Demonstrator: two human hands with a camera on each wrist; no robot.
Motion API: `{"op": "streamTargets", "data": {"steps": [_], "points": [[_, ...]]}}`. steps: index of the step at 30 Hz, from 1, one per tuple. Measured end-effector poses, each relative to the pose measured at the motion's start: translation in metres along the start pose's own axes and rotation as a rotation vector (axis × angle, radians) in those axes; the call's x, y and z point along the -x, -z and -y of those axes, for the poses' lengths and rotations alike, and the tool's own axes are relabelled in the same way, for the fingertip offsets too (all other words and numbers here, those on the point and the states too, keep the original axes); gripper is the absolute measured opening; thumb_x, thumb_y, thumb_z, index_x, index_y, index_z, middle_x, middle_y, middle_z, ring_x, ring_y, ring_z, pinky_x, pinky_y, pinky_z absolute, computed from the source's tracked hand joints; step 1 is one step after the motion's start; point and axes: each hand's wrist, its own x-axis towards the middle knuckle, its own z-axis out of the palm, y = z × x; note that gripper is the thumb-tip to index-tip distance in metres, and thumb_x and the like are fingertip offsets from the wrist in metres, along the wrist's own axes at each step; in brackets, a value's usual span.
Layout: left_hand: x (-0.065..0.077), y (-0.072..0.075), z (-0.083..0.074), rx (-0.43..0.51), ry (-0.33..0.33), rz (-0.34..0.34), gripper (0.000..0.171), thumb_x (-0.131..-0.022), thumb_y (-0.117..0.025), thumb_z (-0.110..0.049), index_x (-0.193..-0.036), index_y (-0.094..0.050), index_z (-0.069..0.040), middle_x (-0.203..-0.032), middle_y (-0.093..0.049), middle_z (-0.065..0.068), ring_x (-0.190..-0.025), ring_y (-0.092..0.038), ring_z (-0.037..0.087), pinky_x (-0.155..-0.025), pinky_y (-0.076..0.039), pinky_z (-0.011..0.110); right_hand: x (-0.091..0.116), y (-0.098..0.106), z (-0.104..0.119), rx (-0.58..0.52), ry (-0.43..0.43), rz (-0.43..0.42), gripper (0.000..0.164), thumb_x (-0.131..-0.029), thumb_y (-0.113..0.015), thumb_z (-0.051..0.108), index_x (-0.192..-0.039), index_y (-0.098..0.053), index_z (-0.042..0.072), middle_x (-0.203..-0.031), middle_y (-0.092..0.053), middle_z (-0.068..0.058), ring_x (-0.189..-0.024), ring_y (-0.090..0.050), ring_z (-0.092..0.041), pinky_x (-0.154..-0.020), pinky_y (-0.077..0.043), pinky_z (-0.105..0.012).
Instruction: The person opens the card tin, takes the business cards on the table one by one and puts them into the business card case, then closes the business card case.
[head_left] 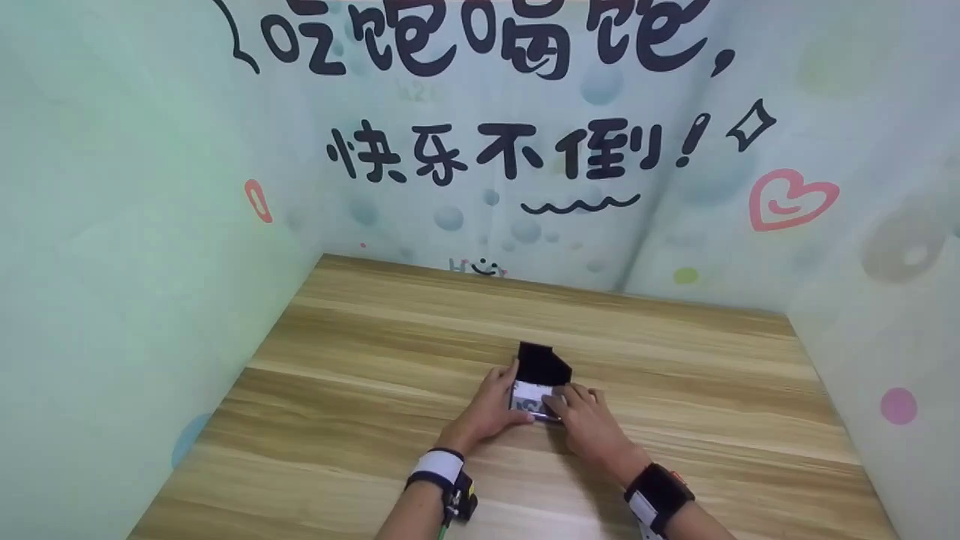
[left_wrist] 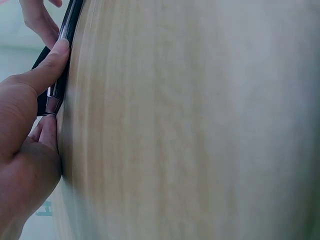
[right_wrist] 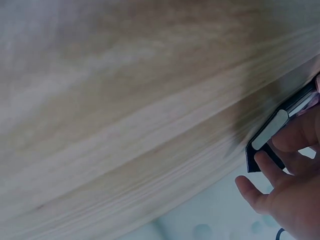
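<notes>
A small flat black case (head_left: 541,365) lies on the table with its dark flap, one corner cut slanted, folded out toward the wall. Inside its near half shows a white and grey printed piece (head_left: 527,395). My left hand (head_left: 491,405) grips the case from the left, the thumb along its near edge and the fingers by its left side. In the left wrist view the thumb presses the case's rim (left_wrist: 62,75). Over the right part of the print, my right hand (head_left: 592,424) touches it with bent fingertips. Its outer fingers (right_wrist: 272,170) spread loosely beside the case; its thumb is hidden.
The wood-grain table (head_left: 360,390) stretches around both hands. A pale printed wall (head_left: 480,225) with black lettering stands along its far edge, and side walls (head_left: 150,225) flank it. Each wrist wears a strap; a small device (head_left: 459,501) hangs on the left one.
</notes>
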Motion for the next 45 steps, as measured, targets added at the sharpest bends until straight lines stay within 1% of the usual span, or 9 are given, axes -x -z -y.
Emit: {"op": "streamTargets", "data": {"steps": [6, 13, 17, 21, 25, 28, 33, 39, 45], "points": [[0.0, -0.002, 0.0, -0.002, -0.008, -0.009, 0.101, -0.068, -0.079, -0.029, -0.144, -0.019, 0.0, -0.135, -0.035, 0.02, -0.127, -0.035, 0.031, -0.109, -0.029, 0.041, 0.003, -0.001, 0.003, -0.015, -0.019, 0.029, 0.057, -0.061, -0.057, -0.008, -0.116, -0.059, 0.007, -0.115, -0.057, -0.011, -0.111, -0.051, -0.031, -0.088, -0.041, -0.049], [0.001, -0.001, -0.001, -0.023, 0.011, 0.0, 0.102, -0.069, -0.078, -0.03, -0.145, -0.016, -0.001, -0.135, -0.035, 0.021, -0.126, -0.036, 0.031, -0.11, -0.029, 0.039, 0.007, 0.002, 0.006, -0.035, -0.037, 0.046, 0.058, -0.063, -0.057, -0.005, -0.121, -0.055, 0.002, -0.121, -0.056, -0.012, -0.115, -0.049, -0.031, -0.09, -0.041, -0.05], [0.001, -0.002, -0.001, -0.017, 0.006, 0.001, 0.102, -0.069, -0.078, -0.029, -0.145, -0.016, -0.002, -0.135, -0.035, 0.02, -0.126, -0.036, 0.03, -0.11, -0.029, 0.039, 0.011, 0.01, 0.01, -0.053, -0.078, 0.006, 0.054, -0.068, -0.058, -0.003, -0.122, -0.054, 0.002, -0.124, -0.054, -0.013, -0.116, -0.048, -0.031, -0.091, -0.041, -0.051], [0.001, -0.004, -0.001, -0.011, 0.013, 0.011, 0.102, -0.069, -0.078, -0.03, -0.146, -0.015, -0.004, -0.136, -0.035, 0.019, -0.126, -0.036, 0.029, -0.11, -0.029, 0.038, 0.019, 0.028, 0.022, -0.083, -0.169, -0.098, 0.047, -0.075, -0.06, 0.004, -0.122, -0.054, 0.003, -0.125, -0.052, -0.016, -0.117, -0.048, -0.032, -0.089, -0.041, -0.053], [0.0, -0.004, -0.001, -0.024, 0.018, 0.008, 0.102, -0.069, -0.077, -0.031, -0.146, -0.015, -0.004, -0.136, -0.035, 0.02, -0.126, -0.037, 0.029, -0.11, -0.029, 0.039, 0.028, 0.047, 0.032, -0.084, -0.231, -0.21, 0.049, -0.072, -0.068, 0.008, -0.119, -0.056, 0.004, -0.123, -0.053, -0.016, -0.115, -0.049, -0.034, -0.085, -0.042, -0.053], [0.0, -0.002, -0.001, -0.032, 0.021, 0.003, 0.103, -0.07, -0.077, -0.032, -0.146, -0.014, -0.005, -0.136, -0.035, 0.02, -0.127, -0.036, 0.03, -0.11, -0.029, 0.039, 0.035, 0.058, 0.037, -0.067, -0.256, -0.247, 0.054, -0.067, -0.074, 0.011, -0.118, -0.056, 0.003, -0.121, -0.053, -0.015, -0.113, -0.049, -0.034, -0.082, -0.043, -0.051], [0.002, -0.002, 0.0, -0.024, 0.018, 0.015, 0.102, -0.07, -0.077, -0.031, -0.146, -0.014, -0.002, -0.137, -0.033, 0.021, -0.128, -0.034, 0.03, -0.11, -0.028, 0.04, 0.05, 0.068, 0.042, -0.042, -0.277, -0.278, 0.059, -0.062, -0.079, 0.015, -0.116, -0.057, 0.003, -0.118, -0.055, -0.016, -0.108, -0.051, -0.034, -0.077, -0.043, -0.049], [0.002, -0.002, 0.0, -0.015, 0.025, 0.014, 0.102, -0.071, -0.077, -0.03, -0.146, -0.014, -0.003, -0.137, -0.032, 0.022, -0.128, -0.035, 0.031, -0.11, -0.028, 0.04, 0.071, 0.075, 0.045, -0.059, -0.292, -0.31, 0.062, -0.061, -0.082, 0.02, -0.116, -0.058, 0.003, -0.117, -0.056, -0.016, -0.108, -0.051, -0.033, -0.078, -0.042, -0.049], [0.001, -0.001, -0.001, -0.005, 0.053, 0.021, 0.102, -0.071, -0.076, -0.032, -0.147, -0.012, -0.008, -0.14, -0.031, 0.019, -0.13, -0.033, 0.03, -0.111, -0.027, 0.039, 0.09, 0.084, 0.048, -0.043, -0.339, -0.266, 0.064, -0.061, -0.082, 0.025, -0.117, -0.057, 0.006, -0.119, -0.055, -0.014, -0.108, -0.051, -0.031, -0.078, -0.04, -0.048]]}}
